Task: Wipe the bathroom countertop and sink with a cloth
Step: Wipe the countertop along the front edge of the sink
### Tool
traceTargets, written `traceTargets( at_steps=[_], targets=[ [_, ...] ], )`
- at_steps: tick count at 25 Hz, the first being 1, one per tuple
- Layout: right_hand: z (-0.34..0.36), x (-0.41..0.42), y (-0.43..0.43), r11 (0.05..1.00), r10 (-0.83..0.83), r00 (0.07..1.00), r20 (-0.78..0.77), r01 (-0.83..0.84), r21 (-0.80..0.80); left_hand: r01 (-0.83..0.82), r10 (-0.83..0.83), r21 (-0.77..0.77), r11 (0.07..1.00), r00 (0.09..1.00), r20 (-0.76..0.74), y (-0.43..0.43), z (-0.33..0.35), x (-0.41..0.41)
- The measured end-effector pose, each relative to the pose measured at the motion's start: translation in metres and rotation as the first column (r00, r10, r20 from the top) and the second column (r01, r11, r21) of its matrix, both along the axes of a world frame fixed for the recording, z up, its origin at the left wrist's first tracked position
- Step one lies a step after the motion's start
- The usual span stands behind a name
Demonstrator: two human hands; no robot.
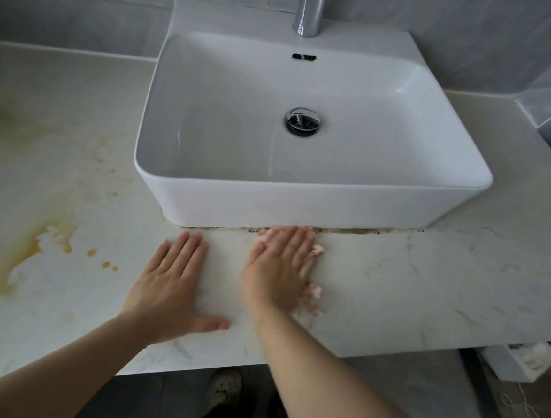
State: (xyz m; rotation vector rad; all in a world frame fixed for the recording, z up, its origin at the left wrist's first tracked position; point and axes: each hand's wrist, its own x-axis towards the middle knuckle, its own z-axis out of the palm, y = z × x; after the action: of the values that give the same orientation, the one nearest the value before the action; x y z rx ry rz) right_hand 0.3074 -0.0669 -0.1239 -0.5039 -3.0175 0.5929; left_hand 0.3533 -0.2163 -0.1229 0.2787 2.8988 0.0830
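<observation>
A white rectangular sink (301, 207) stands on a pale marble countertop (427, 282). My right hand (282, 269) lies flat on the countertop just in front of the sink's front wall, pressing down a pale pinkish cloth (314, 294). Only bits of the cloth peek out along the hand's right side. My left hand (171, 283) rests flat on the countertop to the left, fingers spread, holding nothing. Yellow-brown stains (31, 247) mark the countertop's left part. Dark grime (365, 231) lines the seam under the sink's front.
A chrome faucet (310, 8) rises behind the basin, and a chrome drain (302, 121) sits in its middle. Grey tiled walls close in behind and at the right. Below the counter's front edge are a shoe (225, 387) and a white object with cables (520, 360).
</observation>
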Motion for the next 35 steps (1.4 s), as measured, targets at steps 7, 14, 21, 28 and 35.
traceTargets(
  at_steps=[7,14,21,28,35],
  targets=[
    [-0.001,0.028,0.048,0.612,0.77,0.635,0.066,-0.763,0.207,0.052,-0.052,-0.01,0.999,0.999,-0.011,-0.013,0.003,0.001],
    [-0.002,0.01,0.089,0.975,0.074,0.994,0.085,-0.09,0.202,0.051,-0.051,-0.049,0.998,0.999,0.0,-0.014,-0.002,0.004],
    [-0.001,0.047,0.068,0.644,0.711,0.695,0.105,-0.704,0.301,0.108,-0.109,-0.051,0.993,0.994,-0.011,-0.018,0.0,0.005],
    [-0.003,0.04,0.101,0.977,0.061,0.997,-0.042,-0.051,0.206,0.126,-0.128,-0.022,0.992,0.982,-0.141,-0.016,-0.006,0.007],
    [-0.003,0.064,0.055,0.777,0.585,0.81,0.04,-0.574,0.261,0.092,-0.081,0.073,0.993,0.987,-0.142,-0.02,-0.004,0.006]
  ],
)
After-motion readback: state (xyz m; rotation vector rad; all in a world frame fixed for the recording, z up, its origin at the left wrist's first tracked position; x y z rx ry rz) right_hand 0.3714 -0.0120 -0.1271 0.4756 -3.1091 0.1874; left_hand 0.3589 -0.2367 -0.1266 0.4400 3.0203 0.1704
